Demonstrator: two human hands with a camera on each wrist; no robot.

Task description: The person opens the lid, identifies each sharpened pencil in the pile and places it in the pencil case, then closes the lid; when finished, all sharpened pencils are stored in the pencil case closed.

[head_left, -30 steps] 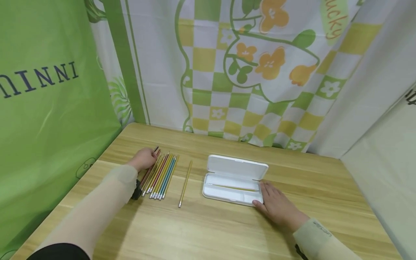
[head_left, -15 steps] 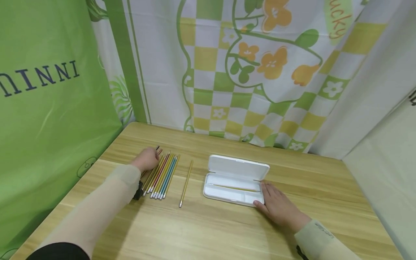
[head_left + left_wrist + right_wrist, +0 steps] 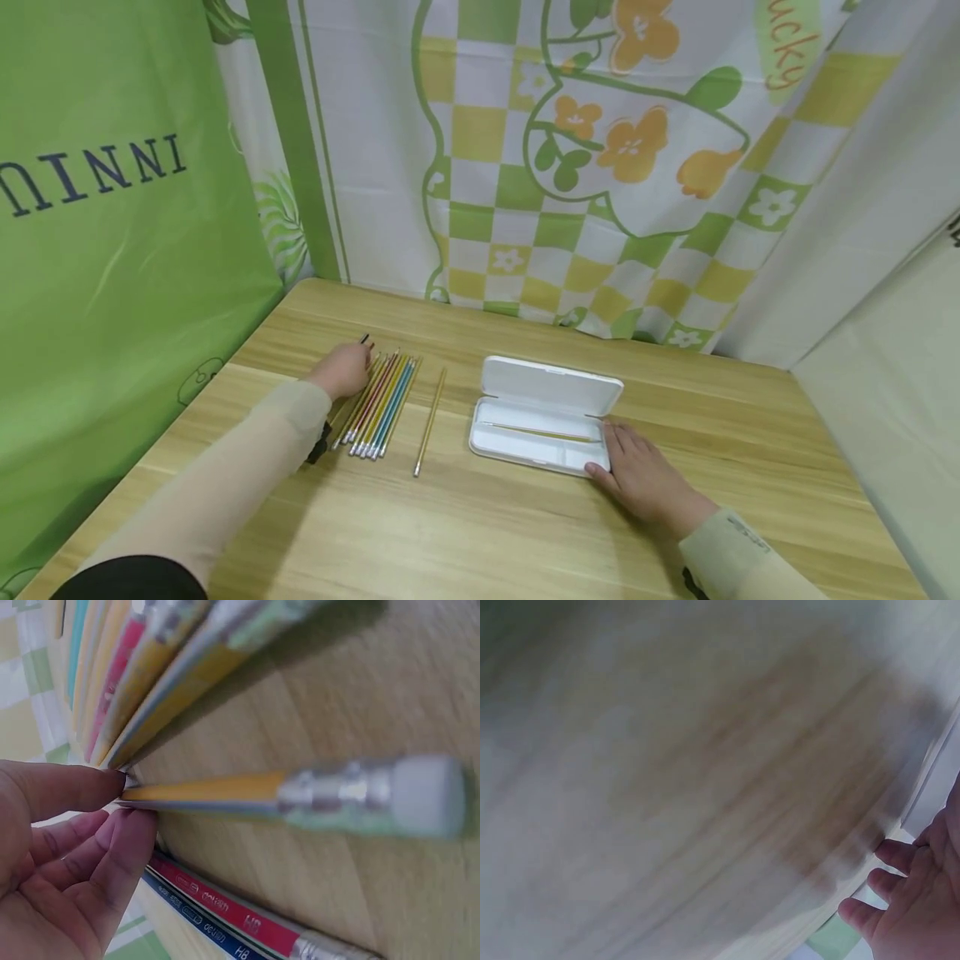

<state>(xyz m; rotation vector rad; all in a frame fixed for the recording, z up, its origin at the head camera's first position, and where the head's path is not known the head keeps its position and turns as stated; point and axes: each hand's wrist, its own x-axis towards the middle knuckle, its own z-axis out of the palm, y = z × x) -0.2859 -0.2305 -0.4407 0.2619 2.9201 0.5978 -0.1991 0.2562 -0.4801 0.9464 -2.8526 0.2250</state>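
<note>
My left hand (image 3: 343, 369) is at the left side of a row of pencils (image 3: 382, 408). In the left wrist view, its thumb and fingers pinch a yellow pencil (image 3: 225, 791) with a white eraser end. Beside that one lie a red pencil (image 3: 232, 904) and a dark blue pencil (image 3: 199, 922). My right hand (image 3: 647, 479) rests against the right end of a white pencil case (image 3: 510, 452), its fingers extended and the thumb at the front corner. The case's lid is up, and one yellow pencil (image 3: 540, 432) lies inside.
A single yellow pencil (image 3: 430, 425) lies apart between the row and the case. The wooden table (image 3: 420, 533) meets a patterned curtain (image 3: 510, 217) at the back and a green cloth (image 3: 135, 292) on the left.
My left hand has shifted slightly right over the pencils, and the row has moved a little with it. The right hand and the case stay put.
</note>
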